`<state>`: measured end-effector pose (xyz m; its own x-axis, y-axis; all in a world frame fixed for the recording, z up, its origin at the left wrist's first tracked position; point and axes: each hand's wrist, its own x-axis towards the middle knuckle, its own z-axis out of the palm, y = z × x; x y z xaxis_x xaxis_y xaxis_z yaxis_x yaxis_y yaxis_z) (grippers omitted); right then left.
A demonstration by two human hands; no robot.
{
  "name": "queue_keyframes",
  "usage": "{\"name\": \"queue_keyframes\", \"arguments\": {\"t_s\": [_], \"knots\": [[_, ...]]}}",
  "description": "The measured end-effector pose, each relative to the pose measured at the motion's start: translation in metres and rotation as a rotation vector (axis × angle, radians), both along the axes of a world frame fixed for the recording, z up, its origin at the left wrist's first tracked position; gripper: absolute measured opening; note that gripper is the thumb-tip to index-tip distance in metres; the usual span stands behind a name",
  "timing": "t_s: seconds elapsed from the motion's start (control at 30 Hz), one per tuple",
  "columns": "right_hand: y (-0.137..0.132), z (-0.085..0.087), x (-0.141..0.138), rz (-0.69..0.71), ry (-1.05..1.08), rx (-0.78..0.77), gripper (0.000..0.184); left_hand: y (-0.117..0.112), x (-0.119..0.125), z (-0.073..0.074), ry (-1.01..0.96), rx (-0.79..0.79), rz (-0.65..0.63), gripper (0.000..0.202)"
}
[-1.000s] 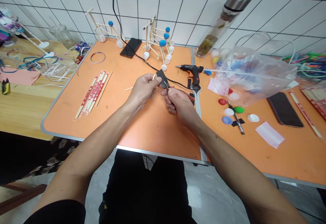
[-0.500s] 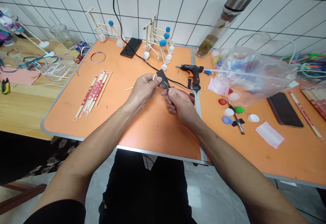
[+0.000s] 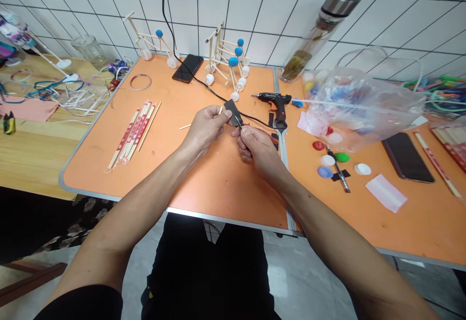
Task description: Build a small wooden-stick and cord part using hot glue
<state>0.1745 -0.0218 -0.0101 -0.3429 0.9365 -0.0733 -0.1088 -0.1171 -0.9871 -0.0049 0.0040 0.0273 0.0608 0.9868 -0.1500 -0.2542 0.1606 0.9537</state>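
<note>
My left hand (image 3: 206, 128) pinches a small black sheet (image 3: 233, 112), probably tape or foam, with a thin wooden stick end (image 3: 220, 110) showing by its fingers. My right hand (image 3: 257, 150) is shut on a small bladed tool (image 3: 237, 121), its metal tip at the black sheet's lower edge. Most of the tool is hidden in my fingers. A black cable (image 3: 251, 116) runs close behind both hands, and a reddish strip (image 3: 271, 136) lies just beyond my right hand.
A black glue gun (image 3: 276, 104) stands just beyond my hands. Stick models with blue balls (image 3: 225, 60), wrapped chopsticks (image 3: 131, 133), phones (image 3: 187, 67), a plastic bag (image 3: 360, 109), and coloured bottle caps (image 3: 325, 160) lie on the orange tables (image 3: 218, 198).
</note>
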Motion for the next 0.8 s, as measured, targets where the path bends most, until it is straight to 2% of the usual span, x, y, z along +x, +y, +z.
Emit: {"name": "queue_keyframes", "arguments": {"t_s": [0.33,0.8], "knots": [[-0.0002,0.0004,-0.0007,-0.005,0.001,0.010,0.063,0.0000,-0.0003,-0.0021,-0.010,0.004,-0.004,0.039],[-0.0002,0.0001,-0.0004,-0.002,-0.004,0.016,0.062,-0.0018,0.0018,0.0040,-0.004,-0.030,0.008,0.040]]}}
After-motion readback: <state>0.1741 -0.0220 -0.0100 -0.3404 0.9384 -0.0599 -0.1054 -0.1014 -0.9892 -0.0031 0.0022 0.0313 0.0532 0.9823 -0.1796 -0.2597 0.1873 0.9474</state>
